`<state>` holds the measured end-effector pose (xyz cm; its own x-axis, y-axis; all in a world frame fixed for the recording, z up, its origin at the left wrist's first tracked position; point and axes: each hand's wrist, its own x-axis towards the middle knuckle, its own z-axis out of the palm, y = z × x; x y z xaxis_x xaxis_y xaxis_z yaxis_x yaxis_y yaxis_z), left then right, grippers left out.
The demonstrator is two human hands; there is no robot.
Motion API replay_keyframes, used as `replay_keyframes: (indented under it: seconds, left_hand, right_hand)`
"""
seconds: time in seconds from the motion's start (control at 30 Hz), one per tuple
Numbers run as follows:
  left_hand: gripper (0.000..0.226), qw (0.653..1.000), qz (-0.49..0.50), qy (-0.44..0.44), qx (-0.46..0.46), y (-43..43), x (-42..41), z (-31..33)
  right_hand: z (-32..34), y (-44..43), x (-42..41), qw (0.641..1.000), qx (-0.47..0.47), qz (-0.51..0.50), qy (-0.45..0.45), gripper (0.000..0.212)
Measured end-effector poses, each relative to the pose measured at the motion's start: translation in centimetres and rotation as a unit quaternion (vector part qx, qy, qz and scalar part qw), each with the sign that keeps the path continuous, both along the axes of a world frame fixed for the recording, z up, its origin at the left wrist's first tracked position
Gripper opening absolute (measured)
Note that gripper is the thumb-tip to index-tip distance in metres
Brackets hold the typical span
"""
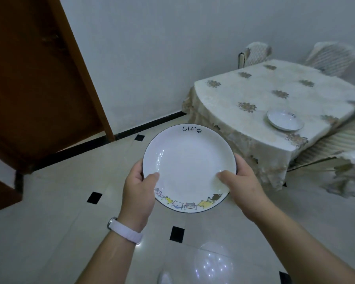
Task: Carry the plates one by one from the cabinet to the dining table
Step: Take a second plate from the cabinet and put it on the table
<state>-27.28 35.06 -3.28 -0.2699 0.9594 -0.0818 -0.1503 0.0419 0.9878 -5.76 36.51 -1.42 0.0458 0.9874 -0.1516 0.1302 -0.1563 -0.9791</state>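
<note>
While the white plate [190, 168] hangs over the tiled floor [59, 201], the left hand [138, 191] pinches its rim at eight o'clock, the right hand [241, 183] at four. At two o'clock, a second plate [285, 120] sits on the dining table [234, 93].

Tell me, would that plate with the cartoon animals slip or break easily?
The plate looks glossy and glazed, so probably slippery; the left hand and right hand grip opposite edges, thumbs on top, which likely steadies it. It seems rigid ceramic, so a drop onto the tiled floor would probably break it.
</note>
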Motion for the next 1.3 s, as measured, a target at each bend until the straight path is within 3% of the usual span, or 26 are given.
replay_keyframes:
  seconds: [0.63, 1.03, 1.3]
  left_hand:
    - [0.037, 0.993, -0.110, 0.011, -0.030, 20.3, 3.1, -1.3]
    - [0.039, 0.985, -0.158, 0.058, -0.045, 41.1, 13.9, -1.0]
    - [0.041, 0.979, -0.198, 0.046, -0.019, 50.0, 20.8, -0.2]
  right_hand:
    - [-2.1, 15.1, 2.4, 0.990, -0.023, -0.132, 0.038, 0.043]
    - [-3.0, 34.1, 13.1, 0.980, -0.041, -0.180, 0.070, 0.040]
    - [-1.6, 41.6, 19.6, 0.976, -0.022, -0.209, 0.053, 0.046]
